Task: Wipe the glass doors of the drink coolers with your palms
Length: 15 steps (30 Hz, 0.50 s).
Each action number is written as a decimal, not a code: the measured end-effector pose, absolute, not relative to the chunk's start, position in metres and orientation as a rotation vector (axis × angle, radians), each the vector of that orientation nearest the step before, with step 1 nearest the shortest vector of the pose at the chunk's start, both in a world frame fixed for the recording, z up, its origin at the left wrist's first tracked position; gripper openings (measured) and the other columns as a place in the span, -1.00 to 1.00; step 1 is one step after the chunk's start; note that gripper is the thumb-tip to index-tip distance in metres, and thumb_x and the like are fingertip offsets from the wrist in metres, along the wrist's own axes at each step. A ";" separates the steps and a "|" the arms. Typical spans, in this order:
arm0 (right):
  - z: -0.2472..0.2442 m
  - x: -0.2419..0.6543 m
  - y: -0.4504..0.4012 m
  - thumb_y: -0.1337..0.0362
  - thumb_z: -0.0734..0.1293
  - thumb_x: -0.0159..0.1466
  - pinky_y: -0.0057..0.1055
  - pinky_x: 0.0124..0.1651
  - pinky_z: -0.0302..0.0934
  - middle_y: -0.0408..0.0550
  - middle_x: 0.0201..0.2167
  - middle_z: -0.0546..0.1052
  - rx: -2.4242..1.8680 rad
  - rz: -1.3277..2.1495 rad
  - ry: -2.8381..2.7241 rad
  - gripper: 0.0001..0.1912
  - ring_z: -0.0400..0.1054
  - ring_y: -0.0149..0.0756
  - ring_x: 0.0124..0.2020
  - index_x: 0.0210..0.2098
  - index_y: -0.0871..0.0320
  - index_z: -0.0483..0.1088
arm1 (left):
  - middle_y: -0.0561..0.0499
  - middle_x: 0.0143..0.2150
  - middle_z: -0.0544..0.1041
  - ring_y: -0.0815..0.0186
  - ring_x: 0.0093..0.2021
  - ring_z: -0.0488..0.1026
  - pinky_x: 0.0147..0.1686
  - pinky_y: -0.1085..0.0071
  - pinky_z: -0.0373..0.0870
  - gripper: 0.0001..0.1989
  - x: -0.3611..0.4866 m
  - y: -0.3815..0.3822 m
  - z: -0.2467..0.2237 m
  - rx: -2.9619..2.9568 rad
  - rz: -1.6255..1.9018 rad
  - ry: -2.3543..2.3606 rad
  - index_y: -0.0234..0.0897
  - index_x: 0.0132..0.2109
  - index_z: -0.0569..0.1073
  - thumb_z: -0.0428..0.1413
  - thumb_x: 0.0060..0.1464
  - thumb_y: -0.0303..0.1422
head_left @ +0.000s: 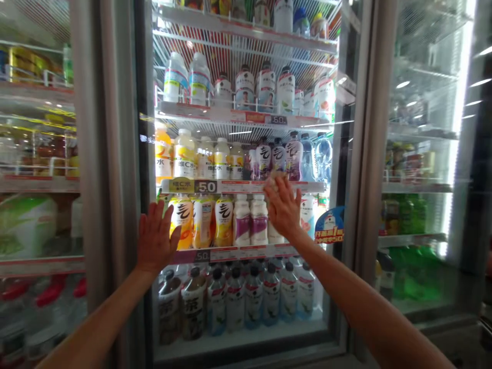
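Observation:
My left hand [156,238] is held up flat with the fingers stretched, at the left edge of the glass door [238,353], over its dark frame. Nothing shows in it. Further right and a little higher, my right hand [282,207] lies with its fingers extended against the door, in front of the middle shelves. A pale, blurred patch shows by its fingertips; whether it is a wipe or a reflection I cannot make out. Behind the glass, orange-yellow drink bottles [223,223] stand beside my left hand, and white-and-purple bottles [242,223] stand left of my right hand.
Several shelves of bottles fill the lit fridge, with dark-capped bottles [253,297] at the bottom. A blue-and-red round sticker [330,225] is at the door's right side. Metal door frames [90,154] separate neighbouring fridges on both sides.

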State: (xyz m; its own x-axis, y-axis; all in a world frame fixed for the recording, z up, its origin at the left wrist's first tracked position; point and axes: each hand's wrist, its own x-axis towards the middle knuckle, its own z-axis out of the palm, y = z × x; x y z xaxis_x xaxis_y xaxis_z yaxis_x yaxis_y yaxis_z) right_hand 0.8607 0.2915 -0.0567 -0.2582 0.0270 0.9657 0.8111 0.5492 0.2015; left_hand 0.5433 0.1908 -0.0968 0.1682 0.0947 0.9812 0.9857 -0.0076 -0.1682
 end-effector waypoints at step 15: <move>-0.055 0.816 0.278 0.30 0.18 0.26 0.11 0.32 -0.56 -0.11 0.35 0.02 -0.631 -0.894 -1.895 -0.41 -0.35 -0.09 0.39 0.27 -0.06 0.06 | -0.15 0.38 -0.03 0.14 0.37 -0.17 0.29 0.02 -0.10 -0.34 0.516 0.179 -0.129 -1.453 -0.869 -1.254 -0.14 0.35 -0.16 -0.07 0.17 -0.32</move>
